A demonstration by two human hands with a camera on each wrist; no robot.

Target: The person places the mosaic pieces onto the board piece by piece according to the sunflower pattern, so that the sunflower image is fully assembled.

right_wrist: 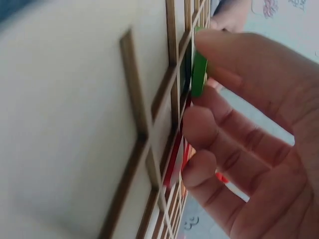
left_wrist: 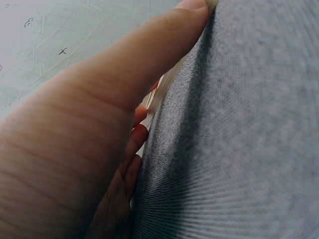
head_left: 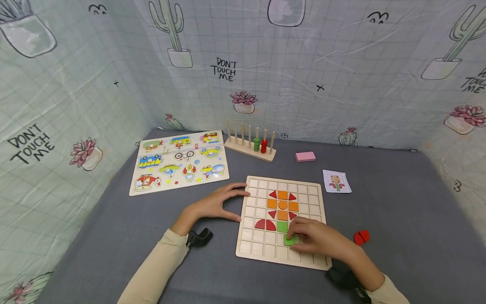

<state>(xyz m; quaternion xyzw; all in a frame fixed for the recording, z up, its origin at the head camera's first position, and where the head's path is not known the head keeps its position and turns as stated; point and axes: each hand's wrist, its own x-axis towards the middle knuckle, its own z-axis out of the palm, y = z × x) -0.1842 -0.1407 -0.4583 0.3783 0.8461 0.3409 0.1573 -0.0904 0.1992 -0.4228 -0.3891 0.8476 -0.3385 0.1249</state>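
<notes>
My right hand [head_left: 317,236] pinches a green square tile [head_left: 289,240] between thumb and fingers, low over the wooden grid board [head_left: 252,247]. In the right wrist view the tile [right_wrist: 199,69] stands out just off the grid lines. Another green square [head_left: 282,226] lies in a cell right above it. Orange squares, an orange circle [head_left: 282,204] and small red triangles fill cells higher up, with two red quarter-circle pieces [head_left: 265,224] at the left. My left hand [head_left: 218,202] rests with spread fingers at the board's left edge; its thumb [left_wrist: 164,37] reaches that edge.
Right of the board lie loose red pieces [head_left: 361,237] and a pattern card [head_left: 337,181]. A pink block [head_left: 305,156] and a peg stand [head_left: 247,147] with green and red beads are behind. A vehicle puzzle board [head_left: 178,162] lies back left. Printed cloth [head_left: 288,109] walls the grey table.
</notes>
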